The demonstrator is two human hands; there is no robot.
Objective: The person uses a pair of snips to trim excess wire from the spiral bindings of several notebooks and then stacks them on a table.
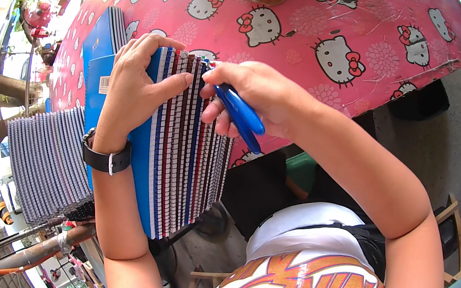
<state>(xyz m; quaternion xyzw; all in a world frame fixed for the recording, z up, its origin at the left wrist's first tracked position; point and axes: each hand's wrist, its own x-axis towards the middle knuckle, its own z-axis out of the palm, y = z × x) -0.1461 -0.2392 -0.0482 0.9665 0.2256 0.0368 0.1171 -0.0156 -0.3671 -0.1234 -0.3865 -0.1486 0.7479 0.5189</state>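
**Two hands on a row of spiral-bound notebooks, blue tool at the top edge**

While the left hand [132, 86] lies flat against the outermost blue cover with its fingers [152, 44] curled over the top edge and the thumb stretched across the wire spines, the right hand [254, 96] is closed around a blue-handled tool [240, 115] and presses its working end to the top of the coils just beside the left thumb. The tool's tip is hidden behind the fingertips, so its kind cannot be told; its handle runs from there down and to the right, away from the books.

Under both sets of fingers stands the row of spiral-bound notebooks with blue, red and white covers [183, 148], packed side by side on edge. Their long axis runs from the fingertips down towards the person's body, spines facing the camera, the row fanning slightly at the near end.

Further left of the left wrist, which wears a black wristwatch [106, 157], lies a second grey batch of coiled notebooks [48, 164]. Behind the fingers are flat blue notebooks [99, 50] on a pink cartoon-cat tablecloth [350, 23].
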